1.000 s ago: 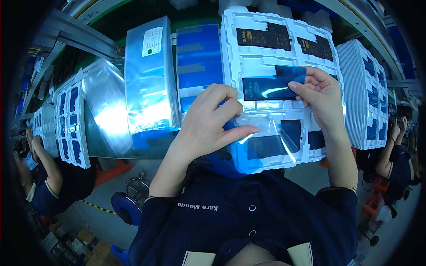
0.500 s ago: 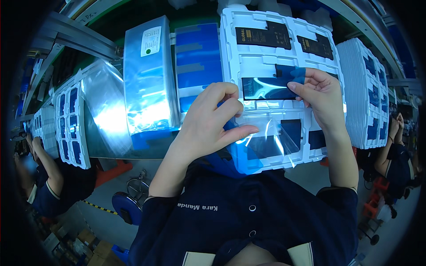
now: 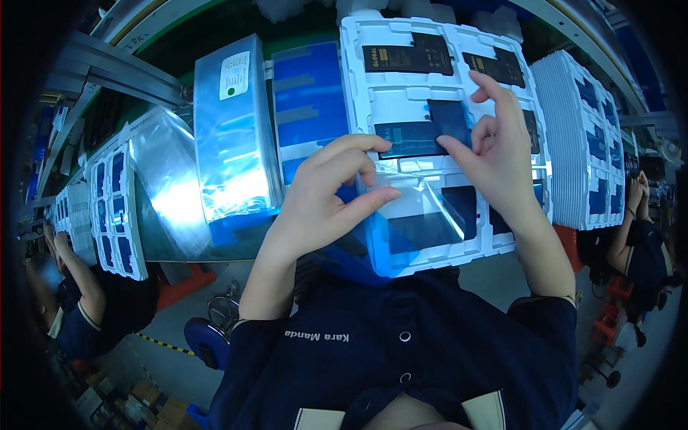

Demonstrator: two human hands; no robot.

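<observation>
Left hand (image 3: pixel 326 193): index at flat black L-shaped battery (image 3: pixel 412 140) in white plastic tray (image 3: pixel 401 104), thumb apart. Right hand (image 3: pixel 494 147): thumb at battery, fingers spread.

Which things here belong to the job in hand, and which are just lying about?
Job in hand:
flat dark L-shaped piece, left hand and right hand at it
white tray beneath
clear film near left thumb

Lying about (untouched, maybe supplies):
clear sheet stack
blue sheets
white tray stack, far right
blue round stool
</observation>
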